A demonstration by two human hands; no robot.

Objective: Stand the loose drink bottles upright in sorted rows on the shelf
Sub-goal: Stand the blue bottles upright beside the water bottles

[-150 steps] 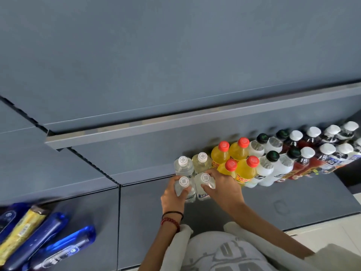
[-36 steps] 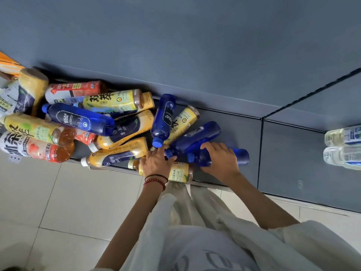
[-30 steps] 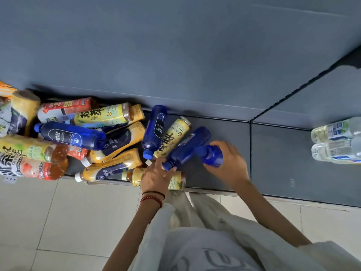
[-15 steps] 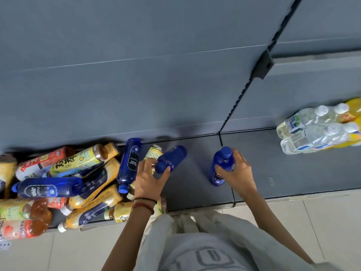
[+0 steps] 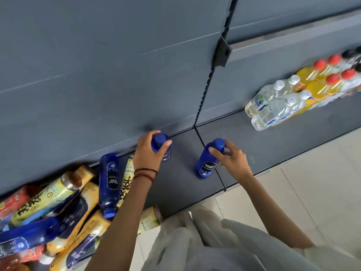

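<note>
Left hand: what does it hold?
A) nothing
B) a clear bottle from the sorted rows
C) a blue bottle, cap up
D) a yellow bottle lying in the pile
C: the left hand curls round the neck of a blue bottle whose blue cap points up, on the shelf.

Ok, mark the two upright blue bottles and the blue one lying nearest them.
left bottle [image 5: 159,138], head view, on its blue cap.
right bottle [image 5: 207,167], head view, on its dark label.
lying bottle [image 5: 111,180], head view, on its label, mid-body.
</note>
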